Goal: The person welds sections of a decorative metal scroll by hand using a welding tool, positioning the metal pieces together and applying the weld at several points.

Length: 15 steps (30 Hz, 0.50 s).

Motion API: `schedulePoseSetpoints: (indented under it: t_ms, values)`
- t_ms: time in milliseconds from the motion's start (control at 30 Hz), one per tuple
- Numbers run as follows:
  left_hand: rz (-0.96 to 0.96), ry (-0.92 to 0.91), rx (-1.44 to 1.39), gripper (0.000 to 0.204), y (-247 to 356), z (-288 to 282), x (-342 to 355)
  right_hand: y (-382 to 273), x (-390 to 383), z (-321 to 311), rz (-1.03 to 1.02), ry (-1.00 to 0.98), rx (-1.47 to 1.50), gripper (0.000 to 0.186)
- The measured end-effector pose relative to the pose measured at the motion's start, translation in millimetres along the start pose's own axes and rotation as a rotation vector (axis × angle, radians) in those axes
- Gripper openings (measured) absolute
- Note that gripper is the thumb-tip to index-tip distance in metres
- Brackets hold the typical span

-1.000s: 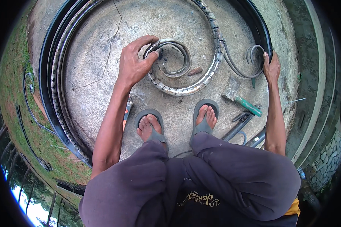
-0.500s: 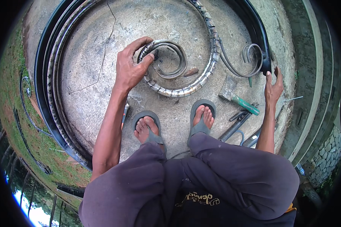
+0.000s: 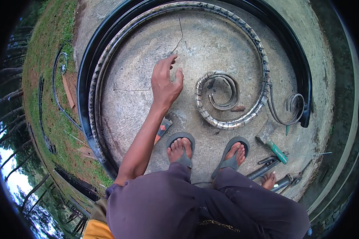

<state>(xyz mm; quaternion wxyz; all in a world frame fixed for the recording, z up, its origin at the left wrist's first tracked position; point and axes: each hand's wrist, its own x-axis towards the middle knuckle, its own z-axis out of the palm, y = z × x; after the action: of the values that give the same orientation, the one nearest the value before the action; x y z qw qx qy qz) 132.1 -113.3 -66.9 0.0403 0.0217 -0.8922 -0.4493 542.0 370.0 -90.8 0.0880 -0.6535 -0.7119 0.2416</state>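
My left hand (image 3: 165,85) hovers over the concrete, open and holding nothing, its fingers spread beside a thin bent wire (image 3: 180,34). To its right lies a large metal spiral (image 3: 221,124) with banded segments along its rim and a tight coil at its inner end. My right hand (image 3: 269,180) shows only in part beyond my knee, low among the tools. Its visible fingers are apart, with nothing seen between them. Beside it are a dark cylindrical tool (image 3: 263,170) and another dark tube-like tool (image 3: 282,183).
A hammer with a green handle (image 3: 278,152) lies right of my feet. A black curved strip (image 3: 303,71) runs round the spiral. A thin grey strip curl (image 3: 295,115) lies near its end. By my left forearm is an orange-marked tool (image 3: 162,129). Grass (image 3: 60,107) borders the concrete.
My left hand has let go of the spiral's inner coil and lifted away to its left. My right hand has left the black strip's end and dropped to the tools. The view has shifted.
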Motion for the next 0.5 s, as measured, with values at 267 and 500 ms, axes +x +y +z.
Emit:
schedulePoseSetpoints:
  t_ms: [267, 500]
  values:
    - [0.101, 0.058, 0.567, 0.049, -33, -10, 16, -45, 1, 17, -0.107, -0.256, 0.099, 0.063]
    - [0.039, 0.007, 0.233, 0.046, -9, 8, 9, -44, 11, 23, 0.069, -0.302, 0.312, 0.027]
